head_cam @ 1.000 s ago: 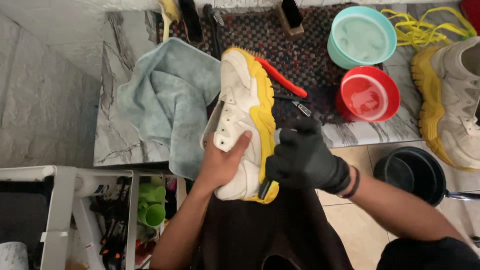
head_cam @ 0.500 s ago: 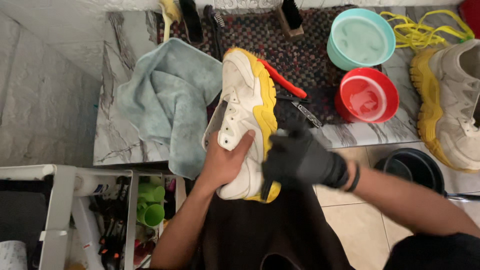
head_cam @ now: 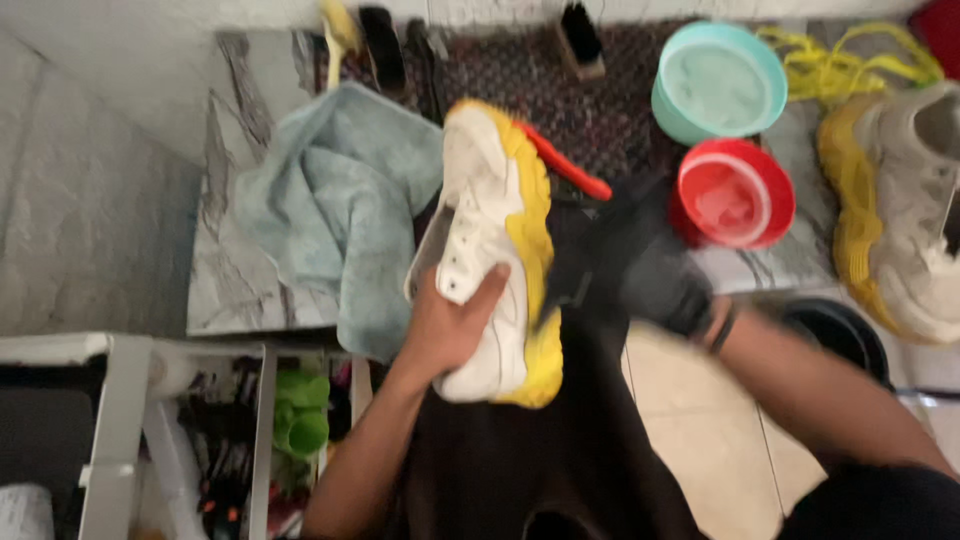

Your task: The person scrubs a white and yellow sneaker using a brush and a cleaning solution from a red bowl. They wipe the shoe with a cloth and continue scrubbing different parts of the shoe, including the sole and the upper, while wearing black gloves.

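Soft, even indoor light falls from above and leaves only faint shadows, though the pale wall beyond the far edge of the bench [head_cam: 250, 290] is washed out nearly to white. Motion blur softens the whole picture and is heaviest on the gloved right hand [head_cam: 640, 270], which smears into a dark streak, while the bare left hand [head_cam: 450, 325] on the white-and-yellow shoe [head_cam: 495, 230] stays fairly sharp. The dark lap below the bench's near edge loses all detail.
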